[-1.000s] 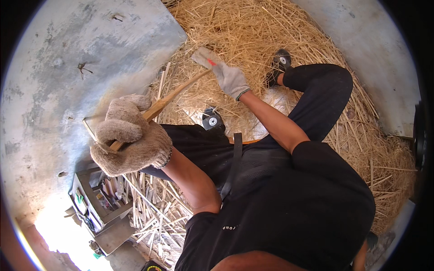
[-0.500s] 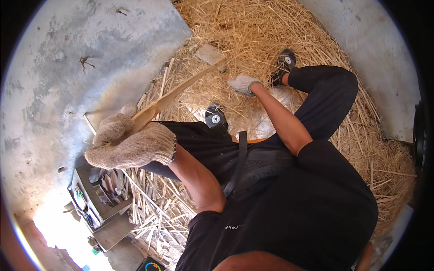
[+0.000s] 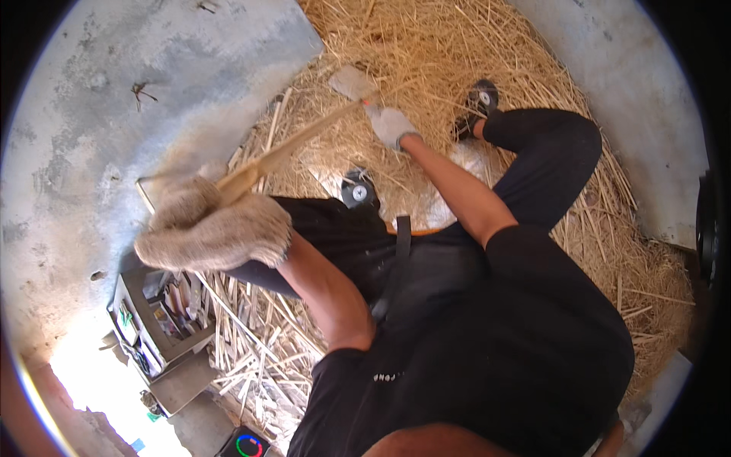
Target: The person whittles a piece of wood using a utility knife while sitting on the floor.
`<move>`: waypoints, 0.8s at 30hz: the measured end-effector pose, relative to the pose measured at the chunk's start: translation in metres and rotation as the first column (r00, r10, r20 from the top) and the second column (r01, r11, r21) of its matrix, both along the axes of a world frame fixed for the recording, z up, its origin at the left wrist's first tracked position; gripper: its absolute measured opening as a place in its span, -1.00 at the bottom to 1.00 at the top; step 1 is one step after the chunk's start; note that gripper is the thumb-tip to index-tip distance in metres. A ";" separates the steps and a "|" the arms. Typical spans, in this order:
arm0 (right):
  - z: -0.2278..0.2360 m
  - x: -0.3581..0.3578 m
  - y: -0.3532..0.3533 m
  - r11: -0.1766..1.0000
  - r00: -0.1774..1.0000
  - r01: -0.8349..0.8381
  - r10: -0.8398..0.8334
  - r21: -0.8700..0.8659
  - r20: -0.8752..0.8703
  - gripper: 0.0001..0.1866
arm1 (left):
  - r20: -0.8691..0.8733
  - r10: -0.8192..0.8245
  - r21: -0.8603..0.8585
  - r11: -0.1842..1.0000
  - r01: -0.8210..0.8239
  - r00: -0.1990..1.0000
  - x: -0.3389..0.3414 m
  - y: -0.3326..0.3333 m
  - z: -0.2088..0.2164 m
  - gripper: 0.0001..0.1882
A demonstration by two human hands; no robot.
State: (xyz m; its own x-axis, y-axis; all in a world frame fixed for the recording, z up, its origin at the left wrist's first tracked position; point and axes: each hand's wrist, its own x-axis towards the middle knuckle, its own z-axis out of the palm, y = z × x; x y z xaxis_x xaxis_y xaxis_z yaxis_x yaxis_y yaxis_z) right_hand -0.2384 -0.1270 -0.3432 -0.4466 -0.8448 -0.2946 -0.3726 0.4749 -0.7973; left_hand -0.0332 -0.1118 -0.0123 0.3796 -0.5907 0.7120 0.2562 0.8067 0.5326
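Note:
A thick brown knitted glove covers my left hand (image 3: 217, 228), which is closed around the near end of a long, flat, pale strip of wood or bamboo (image 3: 293, 141). The strip slants up and to the right over the straw. Near its far end is my right hand (image 3: 392, 127), in a lighter knitted glove, with the fingers closed. A small red spot and a greyish shape show at its fingertips, too small and blurred to name. Whether the right hand touches the strip is hard to tell.
Pale shavings and thin strips (image 3: 426, 46) cover the floor around my shoes. A flat grey slab (image 3: 352, 82) lies beyond the strip's tip. A wooden box of small items (image 3: 164, 327) stands at lower left, near a black device with a coloured ring (image 3: 250, 445). Grey walls rise on both sides.
My right hand has moved up and left, from beside the strip to near its far end. My left hand and the strip have shifted slightly within the view.

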 end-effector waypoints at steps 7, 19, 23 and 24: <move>0.060 -0.019 0.009 0.954 0.782 0.281 -0.291 0.105 0.551 -0.39 | 0.006 -0.018 -0.009 1.000 0.018 1.000 0.005 0.008 -0.004 -0.38; -0.090 -0.056 0.062 0.766 0.957 -0.206 0.288 0.609 -0.039 -0.31 | 0.120 0.081 -0.017 0.997 -0.079 0.989 0.003 0.013 0.007 -0.37; -0.029 -0.036 0.051 0.863 0.990 -0.132 0.088 0.488 0.111 -0.14 | -0.027 0.068 -0.016 0.998 -0.068 0.997 0.007 0.007 -0.010 -0.36; 0.002 -0.040 0.041 0.863 0.984 -0.164 0.110 0.477 0.141 -0.11 | -0.032 0.095 -0.003 0.995 -0.095 0.995 0.005 0.008 -0.010 -0.36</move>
